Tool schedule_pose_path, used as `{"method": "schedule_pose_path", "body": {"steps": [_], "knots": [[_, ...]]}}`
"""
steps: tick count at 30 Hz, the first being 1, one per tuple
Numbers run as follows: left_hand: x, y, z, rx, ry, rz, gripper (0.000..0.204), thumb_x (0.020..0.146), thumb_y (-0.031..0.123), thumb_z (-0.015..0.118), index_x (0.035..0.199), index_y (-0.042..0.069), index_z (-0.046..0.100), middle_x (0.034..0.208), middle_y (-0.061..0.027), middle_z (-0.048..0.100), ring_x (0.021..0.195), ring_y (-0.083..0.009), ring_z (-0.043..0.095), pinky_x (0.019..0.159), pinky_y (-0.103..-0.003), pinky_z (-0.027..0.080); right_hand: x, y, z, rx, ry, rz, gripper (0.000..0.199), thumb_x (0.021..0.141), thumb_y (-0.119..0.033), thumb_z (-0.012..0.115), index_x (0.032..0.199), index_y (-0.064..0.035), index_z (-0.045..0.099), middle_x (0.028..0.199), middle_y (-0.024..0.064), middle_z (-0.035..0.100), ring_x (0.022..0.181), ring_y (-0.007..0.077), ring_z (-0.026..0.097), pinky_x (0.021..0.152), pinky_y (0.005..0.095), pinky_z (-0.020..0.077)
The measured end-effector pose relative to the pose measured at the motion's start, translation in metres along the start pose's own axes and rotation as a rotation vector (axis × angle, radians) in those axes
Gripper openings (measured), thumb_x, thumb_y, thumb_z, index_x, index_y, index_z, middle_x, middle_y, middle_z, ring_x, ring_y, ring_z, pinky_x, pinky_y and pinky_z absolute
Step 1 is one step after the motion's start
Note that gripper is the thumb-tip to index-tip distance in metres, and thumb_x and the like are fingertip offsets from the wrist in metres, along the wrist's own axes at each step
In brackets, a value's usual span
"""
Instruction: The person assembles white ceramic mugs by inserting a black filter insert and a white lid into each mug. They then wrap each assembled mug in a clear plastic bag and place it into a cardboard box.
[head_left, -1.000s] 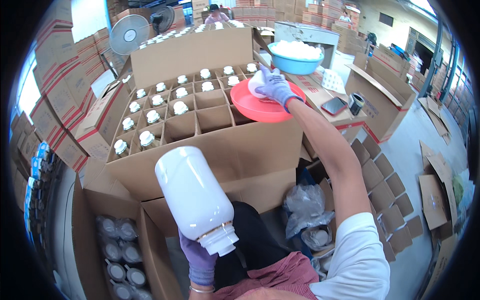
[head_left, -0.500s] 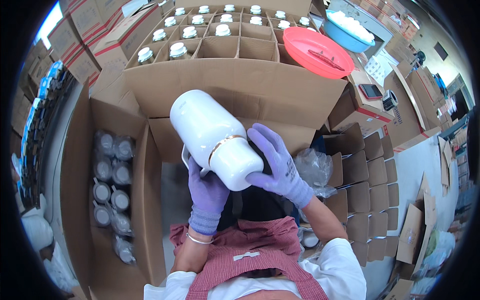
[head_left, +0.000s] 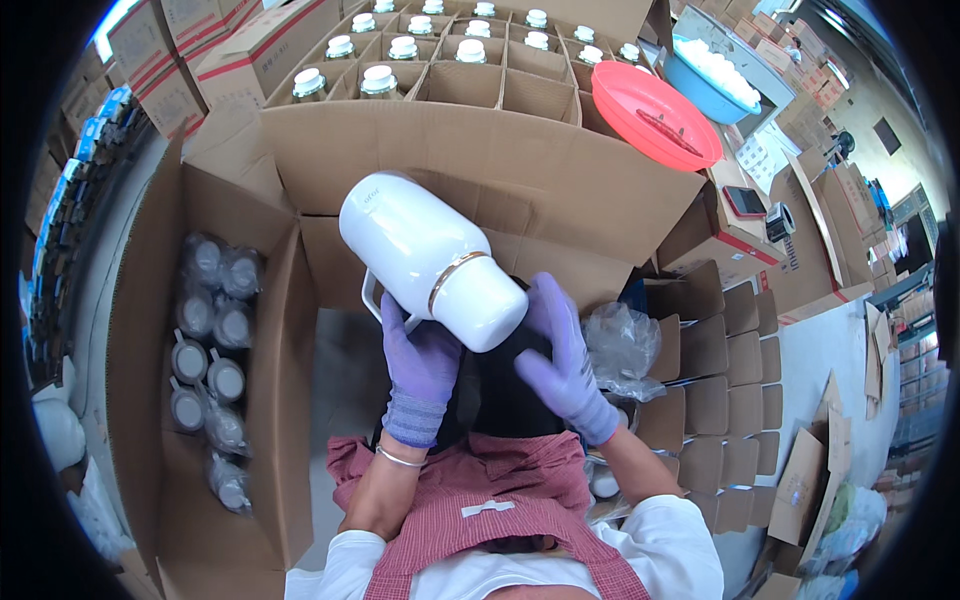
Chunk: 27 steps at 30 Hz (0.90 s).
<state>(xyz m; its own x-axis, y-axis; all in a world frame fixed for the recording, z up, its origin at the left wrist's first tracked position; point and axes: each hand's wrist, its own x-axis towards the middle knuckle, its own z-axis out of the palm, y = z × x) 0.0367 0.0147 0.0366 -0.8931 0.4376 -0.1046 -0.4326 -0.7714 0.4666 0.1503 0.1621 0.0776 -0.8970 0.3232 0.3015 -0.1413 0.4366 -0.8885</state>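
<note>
A glossy white vacuum jug (head_left: 408,240) lies tilted in front of me, its base toward the upper left. Its white cap (head_left: 484,304), edged by a gold ring, points to the lower right. My left hand (head_left: 420,372), in a purple glove, grips the jug from below, close to its handle (head_left: 370,294); part of the fingers is hidden behind the jug. Just right of the cap is my right hand (head_left: 562,358), gloved too, with its fingers stretched and apart. Nothing shows in it.
A divided carton (head_left: 450,135) of white-capped bottles stands ahead. A red basin (head_left: 630,100) sits on its right corner, beside a blue basin (head_left: 690,85). To the left, an open box (head_left: 285,480) holds several wrapped cups (head_left: 228,378). Cardboard dividers (head_left: 700,400) and plastic bags (head_left: 622,345) lie right.
My right hand has come off the cap and moved slightly down and right. The jug, still in my left hand, has risen a little. The whole view has shifted slightly.
</note>
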Motion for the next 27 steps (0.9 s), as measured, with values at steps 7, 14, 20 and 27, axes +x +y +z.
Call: {"method": "schedule_pose_path", "body": {"steps": [7, 14, 20, 27], "knots": [[-0.003, 0.007, 0.008, 0.642, -0.025, 0.341, 0.048, 0.102, 0.019, 0.045, 0.147, 0.003, 0.039, 0.143, -0.0135, 0.050, 0.130, -0.0276, 0.051, 0.111, -0.045, 0.041, 0.019, 0.022, 0.020, 0.913, -0.209, 0.792, 0.082, 0.100, -0.069, 0.019, 0.127, -0.0002, 0.056, 0.096, 0.0155, 0.069, 0.072, 0.0251, 0.071, 0.056, 0.0338, 0.0603], [0.013, 0.097, -0.060, 0.781, -0.035, 0.301, 0.037, 0.105, 0.015, 0.042, 0.137, 0.000, 0.050, 0.132, -0.0155, 0.060, 0.117, -0.0235, 0.061, 0.098, -0.036, 0.051, 0.146, -0.043, -0.106, -0.460, 0.217, -0.356, 0.030, 0.092, -0.024, 0.066, 0.113, -0.0025, 0.064, 0.095, 0.0152, 0.069, 0.083, 0.0233, 0.068, 0.074, 0.0353, 0.0554], [0.021, 0.113, -0.075, 1.257, -0.012, 0.152, 0.040, 0.105, 0.028, 0.047, 0.108, -0.006, 0.069, 0.099, -0.0120, 0.071, 0.095, -0.0160, 0.066, 0.084, -0.032, 0.052, 0.305, 0.041, -0.253, -1.403, -0.076, 0.261, 0.051, 0.074, -0.041, 0.070, 0.111, -0.0049, 0.071, 0.099, 0.0189, 0.072, 0.093, 0.0325, 0.069, 0.089, 0.0390, 0.0532], [0.039, 0.115, -0.085, 1.048, -0.068, -0.043, 0.042, 0.101, 0.036, 0.053, 0.106, -0.004, 0.068, 0.094, -0.0084, 0.071, 0.084, -0.0131, 0.067, 0.076, -0.028, 0.053, 0.292, 0.017, -0.280, -0.159, 0.172, 0.112, 0.027, 0.092, -0.029, 0.058, 0.093, -0.0022, 0.064, 0.081, 0.0075, 0.065, 0.079, 0.0200, 0.064, 0.077, 0.0319, 0.0522]]}}
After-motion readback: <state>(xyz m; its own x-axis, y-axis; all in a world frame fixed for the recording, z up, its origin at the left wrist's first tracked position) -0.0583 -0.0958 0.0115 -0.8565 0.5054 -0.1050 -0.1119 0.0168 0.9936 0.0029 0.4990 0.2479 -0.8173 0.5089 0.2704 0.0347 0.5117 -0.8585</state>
